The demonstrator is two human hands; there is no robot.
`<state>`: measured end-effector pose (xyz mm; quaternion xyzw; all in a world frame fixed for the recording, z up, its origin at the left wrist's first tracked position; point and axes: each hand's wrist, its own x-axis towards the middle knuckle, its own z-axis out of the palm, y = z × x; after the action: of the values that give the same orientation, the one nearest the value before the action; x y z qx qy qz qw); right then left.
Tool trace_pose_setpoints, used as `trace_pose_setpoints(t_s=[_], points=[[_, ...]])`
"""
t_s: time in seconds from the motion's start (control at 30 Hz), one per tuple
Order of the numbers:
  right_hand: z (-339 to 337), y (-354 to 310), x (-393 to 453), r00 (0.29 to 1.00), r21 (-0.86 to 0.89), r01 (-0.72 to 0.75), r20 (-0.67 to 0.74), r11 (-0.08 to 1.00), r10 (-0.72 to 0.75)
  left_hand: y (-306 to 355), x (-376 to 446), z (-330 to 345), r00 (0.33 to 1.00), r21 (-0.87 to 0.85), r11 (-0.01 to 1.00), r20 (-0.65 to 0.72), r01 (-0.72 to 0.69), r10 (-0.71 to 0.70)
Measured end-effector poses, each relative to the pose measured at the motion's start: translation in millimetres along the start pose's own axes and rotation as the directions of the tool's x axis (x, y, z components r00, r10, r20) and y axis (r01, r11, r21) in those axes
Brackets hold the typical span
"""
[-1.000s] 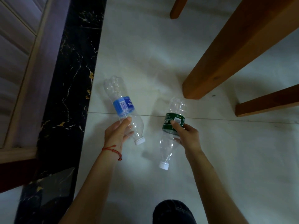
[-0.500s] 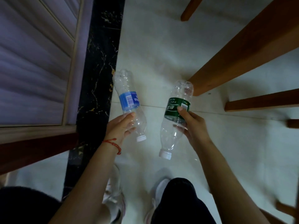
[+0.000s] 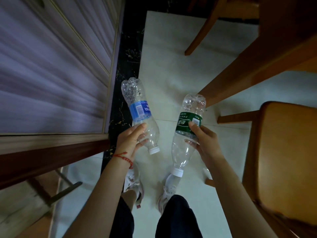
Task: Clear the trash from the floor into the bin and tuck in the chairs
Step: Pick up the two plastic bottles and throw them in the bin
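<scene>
— Pale floor tiles (image 3: pixel 171 69) run under you, with a black marble strip (image 3: pixel 127 48) along the wall side. What have you got hold of?

— Your left hand (image 3: pixel 131 140) has its fingers curled round the lower body of the blue-label bottle (image 3: pixel 139 115), just below the label; the white cap points down toward you, the base tilts up and away.

— And the other?

— Your right hand (image 3: pixel 204 140) grips the green-label bottle (image 3: pixel 187 129), thumb across the label, fingers wrapped behind — cap down, above your right shoe (image 3: pixel 167 191).

— Do they touch?

— No, apart, side by side, both off the floor.

— Count for me.

— Two bottles, two white caps, one bottle per hand. One red cord bracelet (image 3: pixel 124 158) on your left wrist. One wooden chair seat (image 3: pixel 284 157) at your right, with more wooden legs beyond.
</scene>
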<state>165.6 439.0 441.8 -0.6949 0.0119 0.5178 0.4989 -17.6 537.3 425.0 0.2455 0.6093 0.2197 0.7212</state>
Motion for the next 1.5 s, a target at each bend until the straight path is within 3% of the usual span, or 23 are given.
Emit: trace_pose_setpoints(t_s=[0.23, 0.8, 1.03, 1.2, 1.5], points=[[6, -83, -85, 0.999, 0.110, -0.052, 0.017, 0.993, 0.050, 84, -91, 16, 0.997, 0.041, 0.998, 0.067, -0.050, 0.048], [42, -174, -222, 0.988, 0.063, 0.150, 0.029, 0.987, -0.152, 188, -210, 0, 0.989, 0.041, 0.994, 0.119, -0.098, 0.093], [33, -180, -231, 0.988, 0.041, 0.133, 0.074, 0.990, -0.136, 182, -232, 2, 0.991, 0.045, 0.994, 0.091, -0.101, 0.096], [21, -182, -226, 0.978, -0.033, 0.126, 0.170, 0.992, -0.118, 154, -250, 1, 0.992, -0.029, 0.993, -0.043, -0.117, 0.116], [7, -159, -224, 0.951, -0.194, 0.103, 0.305, 0.976, -0.040, 80, -290, -15, 0.972, -0.195, 0.979, -0.235, -0.065, 0.017]])
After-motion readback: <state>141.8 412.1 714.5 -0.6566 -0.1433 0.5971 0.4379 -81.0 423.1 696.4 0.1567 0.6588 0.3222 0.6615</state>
